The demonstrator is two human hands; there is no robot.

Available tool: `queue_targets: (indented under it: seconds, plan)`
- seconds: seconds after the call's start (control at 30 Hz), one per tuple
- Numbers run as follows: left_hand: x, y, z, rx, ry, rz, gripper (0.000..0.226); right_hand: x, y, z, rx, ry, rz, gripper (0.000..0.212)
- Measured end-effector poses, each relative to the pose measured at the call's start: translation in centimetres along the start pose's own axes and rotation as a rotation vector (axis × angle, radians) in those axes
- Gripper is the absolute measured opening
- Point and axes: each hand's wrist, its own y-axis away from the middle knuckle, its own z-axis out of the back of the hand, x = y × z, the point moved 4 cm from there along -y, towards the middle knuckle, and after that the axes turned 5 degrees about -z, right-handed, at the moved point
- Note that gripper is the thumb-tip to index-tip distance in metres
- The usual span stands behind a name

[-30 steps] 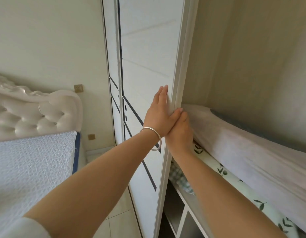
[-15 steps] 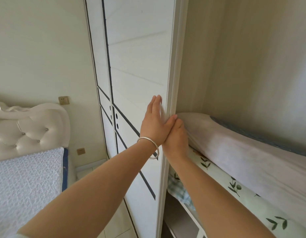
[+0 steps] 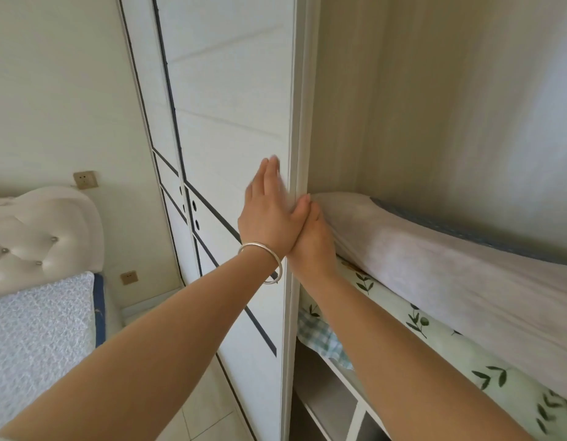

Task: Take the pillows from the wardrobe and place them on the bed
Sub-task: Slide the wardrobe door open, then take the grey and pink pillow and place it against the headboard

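Note:
A long grey-white pillow (image 3: 435,272) lies on a green leaf-print pillow (image 3: 435,338) on a shelf inside the open wardrobe, at the right. The white sliding wardrobe door (image 3: 231,106) stands just left of them. My left hand (image 3: 263,218), with a silver bangle at the wrist, lies flat and open against the door's face near its right edge. My right hand (image 3: 312,243) touches the left one and hooks its fingers on the door's edge, right beside the grey pillow's end. The bed (image 3: 37,329), under a white quilted cover, is at the lower left.
A tufted white headboard (image 3: 43,237) stands against the left wall, with a wall socket (image 3: 84,179) above it. A blue-checked cloth (image 3: 317,335) hangs over the shelf edge under the pillows. Open white compartments (image 3: 326,399) lie below the shelf. Tiled floor runs between bed and wardrobe.
Both hands stay together at the door's edge. The door edge, hands and headboard have shifted left in the view, showing more of the wardrobe's inside. My left fingers are blurred.

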Motion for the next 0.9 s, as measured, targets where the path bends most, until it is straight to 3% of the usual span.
queue_targets:
  seconds: [0.13, 0.2, 0.3, 0.37, 0.47, 0.57, 0.7, 0.9]
  plan:
    - [-3.4, 1.1, 0.0, -0.193, -0.19, -0.295, 0.091, -1.7, 0.6, 1.7, 0.147, 0.209, 0.116, 0.033]
    - [-6.2, 2.0, -1.4, -0.169, -0.217, -0.441, 0.091, -3.4, 1.0, 3.5, 0.193, 0.395, 0.168, 0.036]
    - [-10.3, 3.3, -4.9, -0.056, -0.203, -0.557, 0.075, -7.6, 1.0, 8.2, 0.105, 0.606, 0.103, 0.035]
    - [-12.2, 4.1, -7.9, 0.041, -0.182, -0.566, 0.067, -11.0, 0.9, 11.8, 0.003, 0.756, 0.041, 0.031]
    - [-14.0, 5.2, -12.7, 0.193, -0.129, -0.558, 0.073, -15.4, 1.2, 18.0, -0.148, 0.895, -0.073, 0.038]
    - [-15.6, 6.4, -17.0, 0.313, -0.071, -0.532, 0.074, -18.6, 1.4, 23.2, -0.18, 0.983, -0.142, 0.047]
    - [-17.2, 7.3, -21.6, 0.451, -0.088, -0.48, 0.061, -20.9, 1.4, 26.1, -0.115, 1.016, -0.144, 0.057]
    - [-17.1, 7.2, -25.1, 0.614, 0.015, -0.285, 0.052, -21.3, 2.1, 24.2, 0.096, 1.12, 0.016, 0.041]
